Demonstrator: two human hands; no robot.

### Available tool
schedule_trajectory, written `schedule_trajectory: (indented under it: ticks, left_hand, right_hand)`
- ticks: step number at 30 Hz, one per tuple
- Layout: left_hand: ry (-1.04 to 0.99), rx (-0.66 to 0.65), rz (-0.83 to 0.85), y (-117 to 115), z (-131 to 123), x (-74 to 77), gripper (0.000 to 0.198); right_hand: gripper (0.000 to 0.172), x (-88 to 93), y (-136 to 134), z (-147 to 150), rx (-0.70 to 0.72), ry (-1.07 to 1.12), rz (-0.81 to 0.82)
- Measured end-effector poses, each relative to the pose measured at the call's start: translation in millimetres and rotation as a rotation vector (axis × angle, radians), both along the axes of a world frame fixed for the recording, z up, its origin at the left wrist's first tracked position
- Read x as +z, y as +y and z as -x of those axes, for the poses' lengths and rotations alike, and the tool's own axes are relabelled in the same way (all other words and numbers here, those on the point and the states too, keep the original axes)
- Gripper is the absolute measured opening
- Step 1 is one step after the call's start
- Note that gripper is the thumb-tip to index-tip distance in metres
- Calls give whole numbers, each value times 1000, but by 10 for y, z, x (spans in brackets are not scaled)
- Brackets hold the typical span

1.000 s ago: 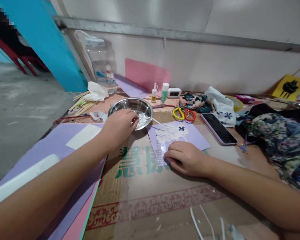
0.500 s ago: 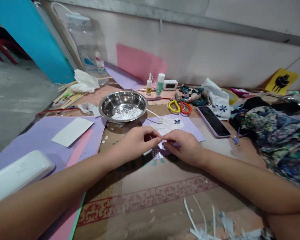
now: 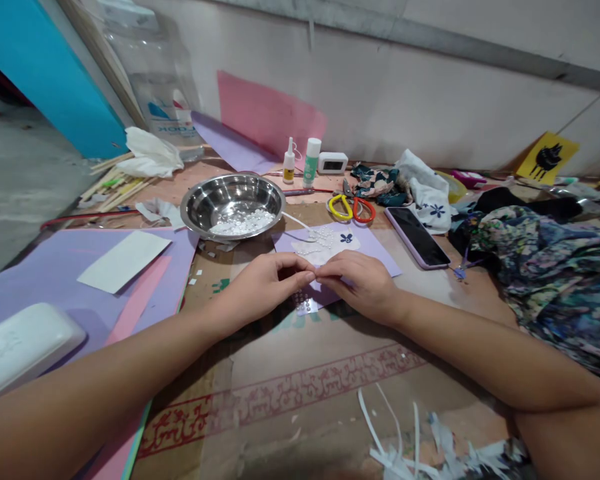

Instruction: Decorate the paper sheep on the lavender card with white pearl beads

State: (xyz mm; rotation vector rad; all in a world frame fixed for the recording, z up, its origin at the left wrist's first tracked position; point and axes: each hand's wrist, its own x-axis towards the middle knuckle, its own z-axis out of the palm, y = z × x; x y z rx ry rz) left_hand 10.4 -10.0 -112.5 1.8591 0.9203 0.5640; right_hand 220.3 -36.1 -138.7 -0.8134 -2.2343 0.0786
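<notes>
My left hand (image 3: 267, 283) and my right hand (image 3: 363, 283) meet fingertip to fingertip over the near part of a lilac paper sheet (image 3: 380, 252). Both pinch; whatever lies between the fingers is too small to make out. Just beyond them, on the sheet, is a white fabric piece (image 3: 325, 241) with a dark blue flower and loose strings of white beads. A small strip of stick-on gems (image 3: 305, 303) lies partly beneath my fingers. Behind my left hand stands a steel bowl (image 3: 193, 213) holding white sequins or beads.
Yellow-and-red-handled scissors (image 3: 351, 209), a glue bottle (image 3: 289, 163), a glue stick (image 3: 311, 163) and a phone (image 3: 417, 238) lie beyond the hands. Coloured paper (image 3: 40, 260) and a white case (image 3: 30, 343) are left, floral cloth (image 3: 525, 267) right, paper scraps (image 3: 400, 460) in front.
The view has shifted slightly, so the scene sits a little further left. My hands stay pinched together over the lilac sheet, with the right fingers slightly more closed.
</notes>
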Motion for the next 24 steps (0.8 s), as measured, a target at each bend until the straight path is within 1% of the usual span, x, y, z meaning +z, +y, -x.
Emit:
schedule_trajectory:
  ticks: [5,8,13,15,17,18,20,21,22,24]
  left_hand:
    - [-18,5,32,12,6,-35,26]
    - [-22,8,57,29,28,-63,28]
    - [-49,12,68,42,46,-107,26]
    - [-48,9,64,21,32,-107,26]
    - [-35,1,41,-10,19,-64,25]
    - [-19,0,11,-21,20,-20,25]
    - [28,31,-128,-14,52,114,23]
    - [74,67,-236,13,88,197,22]
    - [111,133,-399,56,138,280,20]
    - [278,246,-630,190,273,416,19]
  right_hand:
    - [18,19,-15,-3,-35,-20,70]
    - [16,16,-13,5,-36,9,55]
    - [10,9,0,15,-26,75,28]
    - [11,11,-3,14,-20,70,39]
    - [13,17,-15,12,-13,39,65]
    - [13,21,-23,12,-16,26,81]
    - [12,32,-37,14,-27,21,99]
    - [12,39,-42,17,-31,23,103]
    - [12,46,-45,21,-30,22,102]
    - [12,60,-48,30,-13,12,94]
